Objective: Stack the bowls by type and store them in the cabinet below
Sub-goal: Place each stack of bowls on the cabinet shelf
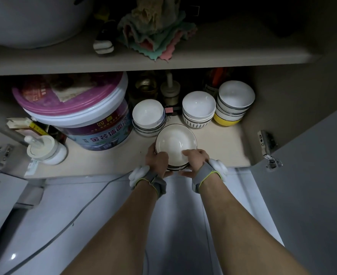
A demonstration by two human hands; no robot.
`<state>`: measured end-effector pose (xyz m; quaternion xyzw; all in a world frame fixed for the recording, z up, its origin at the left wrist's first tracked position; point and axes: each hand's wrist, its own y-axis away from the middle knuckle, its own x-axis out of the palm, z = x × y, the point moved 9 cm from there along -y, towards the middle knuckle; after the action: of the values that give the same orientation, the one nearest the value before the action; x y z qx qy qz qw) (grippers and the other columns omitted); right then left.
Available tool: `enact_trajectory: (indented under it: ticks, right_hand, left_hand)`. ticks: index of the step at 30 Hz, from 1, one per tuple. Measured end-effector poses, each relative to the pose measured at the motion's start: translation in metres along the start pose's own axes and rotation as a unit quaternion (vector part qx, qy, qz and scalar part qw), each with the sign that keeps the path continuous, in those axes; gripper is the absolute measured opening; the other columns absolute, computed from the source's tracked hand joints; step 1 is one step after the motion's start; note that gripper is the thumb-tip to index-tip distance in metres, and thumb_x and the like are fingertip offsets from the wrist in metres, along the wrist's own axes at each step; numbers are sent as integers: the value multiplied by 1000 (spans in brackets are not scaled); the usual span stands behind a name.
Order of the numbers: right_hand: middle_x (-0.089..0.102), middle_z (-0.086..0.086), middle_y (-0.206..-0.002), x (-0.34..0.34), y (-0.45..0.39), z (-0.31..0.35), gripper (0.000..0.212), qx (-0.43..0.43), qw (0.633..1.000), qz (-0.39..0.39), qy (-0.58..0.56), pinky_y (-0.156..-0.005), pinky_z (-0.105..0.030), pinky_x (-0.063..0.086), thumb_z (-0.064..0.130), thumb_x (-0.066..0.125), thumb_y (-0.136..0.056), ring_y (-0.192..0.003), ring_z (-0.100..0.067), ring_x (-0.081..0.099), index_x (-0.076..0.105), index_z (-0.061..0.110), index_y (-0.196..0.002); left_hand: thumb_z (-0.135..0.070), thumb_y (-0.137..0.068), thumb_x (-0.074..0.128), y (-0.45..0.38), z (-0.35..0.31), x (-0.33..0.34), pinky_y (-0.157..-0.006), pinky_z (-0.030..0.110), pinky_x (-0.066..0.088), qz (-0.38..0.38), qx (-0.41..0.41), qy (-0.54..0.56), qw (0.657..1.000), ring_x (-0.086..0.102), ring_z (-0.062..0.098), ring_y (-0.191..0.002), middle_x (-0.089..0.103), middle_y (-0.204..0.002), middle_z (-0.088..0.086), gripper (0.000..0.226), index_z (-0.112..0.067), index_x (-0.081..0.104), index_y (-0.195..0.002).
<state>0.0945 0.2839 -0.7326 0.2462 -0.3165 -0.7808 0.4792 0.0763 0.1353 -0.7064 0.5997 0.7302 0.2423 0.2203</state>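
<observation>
Gripped between left hand (pixel 157 160) and right hand (pixel 195 160), fingers curled over near rims: cream bowl stack (pixel 175 144), on cabinet floor (pixel 219 143).

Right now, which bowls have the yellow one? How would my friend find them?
Look in the open cabinet, on the bottom shelf. Three stacks of bowls stand at the back; take the rightmost stack. It alone has a yellow bowl at the bottom.

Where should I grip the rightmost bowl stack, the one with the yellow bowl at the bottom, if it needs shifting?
Cup the yellow bottom bowl low on both flanks, coming in from the open cabinet front. The stack is tall and the upper bowls only nest loosely, so lifting by the top rim would take just one bowl.
</observation>
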Motion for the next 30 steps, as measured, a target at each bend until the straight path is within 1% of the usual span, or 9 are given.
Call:
enact_trajectory:
  ticks: [2, 5, 8, 12, 14, 17, 24, 28, 30]
  right_hand:
    - [58, -5, -98, 1, -1, 3, 42, -12, 1000, -3, -13, -85, -53, 55, 19, 70, -79, -85, -27, 61, 51, 16, -117]
    - [61, -15, -115, 3, -2, 8, 50, -31, 999, -9, -34, -91, -54, 52, 14, 69, -77, -101, -36, 62, 53, 12, -124]
    - [60, -15, -118, 7, 0, 11, 54, -35, 998, -2, -48, -88, -56, 53, 16, 69, -77, -103, -38, 61, 51, 13, -127]
    - [64, -12, -109, 8, 5, 16, 51, -35, 997, 17, -72, -87, -56, 54, 20, 73, -70, -97, -37, 64, 54, 15, -117]
    - [66, -10, -111, 10, 3, 18, 68, -31, 996, 16, -82, -88, -56, 53, 29, 74, -58, -98, -36, 65, 55, 14, -121]
    - [66, -8, -114, 13, -26, 5, 87, -21, 996, 17, -88, -93, -54, 51, 52, 73, -42, -100, -36, 65, 57, 21, -122]
    - [69, -8, -110, 14, -33, -1, 82, -1, 995, 14, -99, -97, -52, 49, 69, 61, -46, -99, -34, 66, 61, 22, -112]
    - [67, -7, -89, 3, -14, 10, 50, 7, 994, -26, -102, -97, -51, 48, 67, 50, -64, -95, -32, 64, 62, 20, -79]
    - [63, -6, -81, -6, -8, 10, 46, 15, 992, -51, -117, -98, -50, 48, 61, 41, -76, -98, -34, 63, 59, 18, -73]
  left_hand:
    - [-4, -85, 41, -3, 2, 2, -76, 49, 57, 3, -3, 5, 1000, 52, 31, -97, 53, -117, 6, 54, -26, 47, -134]
    - [-4, -86, 40, -6, 4, 3, -75, 49, 57, -3, -1, 27, 1000, 51, 32, -101, 51, -124, 8, 54, -24, 42, -136]
    - [-8, -87, 43, -11, 5, 5, -70, 43, 58, 0, -1, 35, 999, 54, 34, -108, 52, -128, 9, 52, -25, 42, -136]
    - [-28, -83, 57, -10, 1, 15, -75, 43, 56, 23, -17, 40, 999, 57, 31, -109, 57, -126, 3, 54, -32, 43, -135]
    - [-43, -73, 63, -7, 1, 20, -81, 44, 53, 42, -48, 75, 995, 57, 28, -110, 60, -125, 0, 62, -34, 46, -132]
    - [-51, -82, 56, -2, -2, 22, -92, 44, 46, 56, -72, 143, 985, 58, 23, -104, 66, -108, -3, 37, -29, 61, -111]
    - [-59, -86, 43, -3, 5, 22, -95, 43, 44, 64, -91, 184, 977, 58, 23, -107, 67, -103, -7, 39, -32, 64, -105]
    - [-55, -92, 34, -6, 12, 17, -95, 44, 42, 41, -136, 190, 972, 51, 29, -118, 57, -120, 1, 37, -27, 55, -105]
    - [-48, -95, 32, -6, 23, 13, -93, 44, 42, 18, -176, 208, 962, 53, 32, -110, 54, -117, 11, 38, -18, 49, -112]
